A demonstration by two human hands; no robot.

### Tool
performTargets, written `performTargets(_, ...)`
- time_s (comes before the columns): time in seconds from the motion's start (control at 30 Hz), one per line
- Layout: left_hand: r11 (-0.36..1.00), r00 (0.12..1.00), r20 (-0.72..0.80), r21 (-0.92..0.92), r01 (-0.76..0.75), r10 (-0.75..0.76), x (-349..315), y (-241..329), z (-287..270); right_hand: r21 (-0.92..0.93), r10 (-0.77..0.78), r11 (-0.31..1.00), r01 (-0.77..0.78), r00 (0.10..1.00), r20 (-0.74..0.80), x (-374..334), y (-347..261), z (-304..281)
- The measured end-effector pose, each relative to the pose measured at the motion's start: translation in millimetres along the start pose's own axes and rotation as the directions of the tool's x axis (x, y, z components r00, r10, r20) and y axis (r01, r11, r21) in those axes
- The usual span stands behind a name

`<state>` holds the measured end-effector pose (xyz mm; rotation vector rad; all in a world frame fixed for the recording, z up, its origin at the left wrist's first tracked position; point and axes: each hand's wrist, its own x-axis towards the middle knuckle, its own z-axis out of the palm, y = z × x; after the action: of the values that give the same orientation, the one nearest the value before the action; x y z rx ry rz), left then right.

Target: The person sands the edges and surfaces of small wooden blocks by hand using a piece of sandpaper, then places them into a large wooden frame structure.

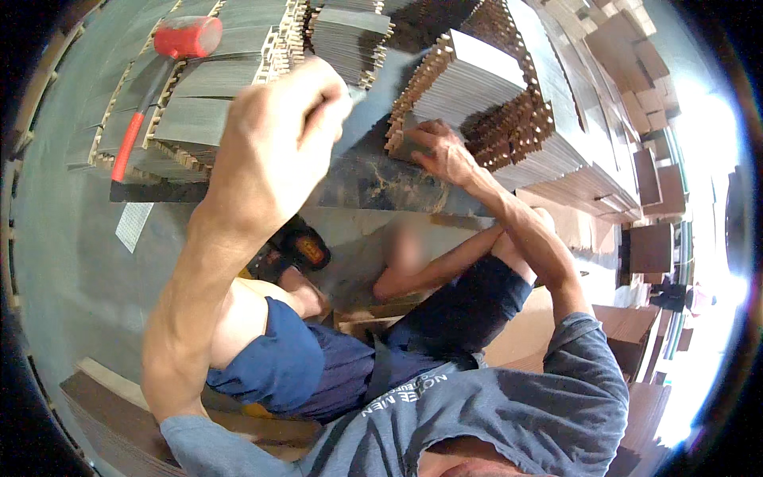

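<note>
Left hand [274, 147] curled, I can't tell if it's holding anything | right hand [447, 157] open against grey stack [465, 89] | maybe tidying; next needs gentle fingers

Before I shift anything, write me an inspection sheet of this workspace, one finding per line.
Surface: dark, flat platform, near edge marked with pale brown patches.
Job's things: stack of thin grey sheets with brown toothed edges; grey stacks with pale toothed edges at left, a red-headed mallet lying on them.
Clutter: pale rectangular sheet on the grey-green floor.
Hands: left hand raised, fingers curled, contents unclear; right hand at the brown-edged stack's near corner, grip unclear.
Cables: nothing seen.
Surroundings: brown boxes at right.
</note>
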<state>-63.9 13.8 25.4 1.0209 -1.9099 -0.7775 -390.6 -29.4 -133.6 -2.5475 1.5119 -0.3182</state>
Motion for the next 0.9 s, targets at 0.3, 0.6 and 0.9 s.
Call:
performTargets(0.3, 0.877, 0.943, 0.286, 0.392, -0.277, 0.170, -10, -17, 31, 0.045, -0.062, 0.997, 0.067, 0.991, -0.117, 129, -19, 1)
performTargets(0.6, 0.901, 0.889, 0.413, 0.280, -0.331, 0.198, -20, -1, 25, -0.395, -0.029, 0.918, -0.025, 0.991, -0.128, 236, 0, -12)
performTargets(0.9, 0.924, 0.839, 0.540, 0.349, -0.154, -0.064, -13, 9, 27, -0.419, 0.237, 0.880, -0.225, 0.971, -0.023, 277, 46, -13)
